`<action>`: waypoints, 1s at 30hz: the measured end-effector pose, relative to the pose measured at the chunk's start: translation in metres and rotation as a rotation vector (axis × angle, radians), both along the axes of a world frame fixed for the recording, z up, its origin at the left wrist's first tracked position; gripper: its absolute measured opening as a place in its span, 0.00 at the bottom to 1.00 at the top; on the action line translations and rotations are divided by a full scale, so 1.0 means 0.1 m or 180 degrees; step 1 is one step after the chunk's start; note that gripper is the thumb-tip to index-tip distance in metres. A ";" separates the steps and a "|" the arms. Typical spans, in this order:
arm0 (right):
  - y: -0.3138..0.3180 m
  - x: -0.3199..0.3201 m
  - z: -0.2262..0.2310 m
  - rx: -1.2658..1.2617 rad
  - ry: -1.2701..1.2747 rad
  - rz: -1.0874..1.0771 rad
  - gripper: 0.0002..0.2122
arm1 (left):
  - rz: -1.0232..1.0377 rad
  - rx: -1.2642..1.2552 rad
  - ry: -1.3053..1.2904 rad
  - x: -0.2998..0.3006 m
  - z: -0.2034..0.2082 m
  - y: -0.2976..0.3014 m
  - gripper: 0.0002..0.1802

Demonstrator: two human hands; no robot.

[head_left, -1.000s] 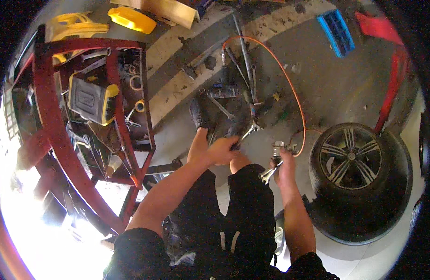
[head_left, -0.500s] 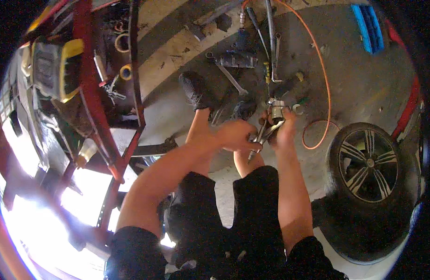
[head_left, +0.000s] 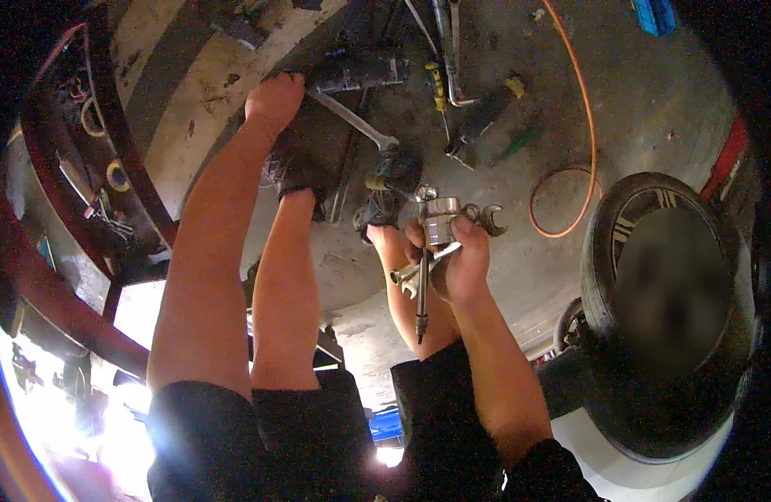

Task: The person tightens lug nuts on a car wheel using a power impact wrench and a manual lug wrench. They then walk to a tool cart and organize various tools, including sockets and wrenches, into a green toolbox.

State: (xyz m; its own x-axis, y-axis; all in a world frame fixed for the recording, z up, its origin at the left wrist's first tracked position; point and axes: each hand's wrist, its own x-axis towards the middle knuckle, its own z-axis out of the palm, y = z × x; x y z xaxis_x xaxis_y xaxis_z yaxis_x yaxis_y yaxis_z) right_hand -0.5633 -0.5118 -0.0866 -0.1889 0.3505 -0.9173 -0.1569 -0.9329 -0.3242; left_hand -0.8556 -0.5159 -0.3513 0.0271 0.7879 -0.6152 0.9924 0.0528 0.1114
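My left hand (head_left: pixel 277 102) is down at the floor on the left, its fingers closed at one end of a long combination wrench (head_left: pixel 352 119). That end of the wrench is hidden by the fingers. My right hand (head_left: pixel 464 266), in front of my knees, grips a bunch of chrome tools. Among them are a wide socket (head_left: pixel 441 221), an open-end wrench (head_left: pixel 491 219) and a slim rod with a dark tip (head_left: pixel 422 301). More wrench ends (head_left: pixel 407 278) stick out below the fingers.
Beyond lie a yellow-handled screwdriver (head_left: pixel 438 88), a dark cylindrical tool (head_left: pixel 360 72) and an orange hose (head_left: pixel 588 109). A wheel with its tyre (head_left: pixel 601 251) stands at the right. On the left, a red-edged tray (head_left: pixel 138 167) holds tape rolls and small tools.
My left hand has left the tools in my right hand and reached forward-left to the long wrench. My right hand has kept the bunch. The view has shifted.
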 end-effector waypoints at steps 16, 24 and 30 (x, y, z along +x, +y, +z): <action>0.05 -0.20 0.86 -0.0078 -0.0089 0.0401 0.23 | -0.0024 -0.1215 -0.1291 -0.03 1.69 0.39 0.20; 0.30 0.00 1.27 -0.0081 0.0256 0.0556 0.21 | 0.0683 -0.0039 -0.1801 -0.01 2.54 0.67 0.23; 0.36 -0.11 2.23 0.0372 0.0149 0.0776 0.18 | 0.2941 0.0012 -0.1962 0.35 4.13 -0.43 0.24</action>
State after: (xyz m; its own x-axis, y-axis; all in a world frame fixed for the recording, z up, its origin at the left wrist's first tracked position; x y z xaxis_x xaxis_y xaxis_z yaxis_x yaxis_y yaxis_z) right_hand -0.5744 -0.4762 0.1364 -0.3218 0.3925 -0.8616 0.0503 -0.9017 -0.4295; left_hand -0.8204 -0.5586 0.0622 -0.2712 0.6647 -0.6961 0.3461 0.7422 0.5739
